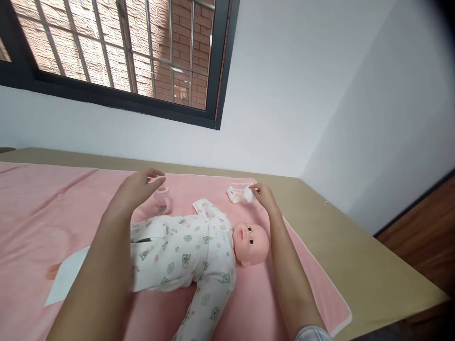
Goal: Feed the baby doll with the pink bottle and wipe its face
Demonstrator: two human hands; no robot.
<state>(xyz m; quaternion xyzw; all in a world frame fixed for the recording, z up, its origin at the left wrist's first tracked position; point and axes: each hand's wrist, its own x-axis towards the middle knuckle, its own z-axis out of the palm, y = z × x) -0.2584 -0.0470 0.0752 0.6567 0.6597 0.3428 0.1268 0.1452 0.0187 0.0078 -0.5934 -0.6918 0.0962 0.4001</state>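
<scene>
Touching the soft white wad point(249, 194) with narrowed fingertips, the right hand point(263, 196) is perhaps gripping it; one cannot tell. The left hand point(139, 190) is hovering, fingers wide, near the clear pinkish plastic bottle point(164, 202). The wad is resting against the small white printed plastic packet point(234, 194), on the pink cloth blanket point(250, 303) beyond the white-clothed plastic doll point(192, 241). Being loose and light, the packet could slide along with the wad; a careless left hand could tip the bottle. The packet's long axis is running roughly left to right, its wad end pointing toward the right hand.
</scene>
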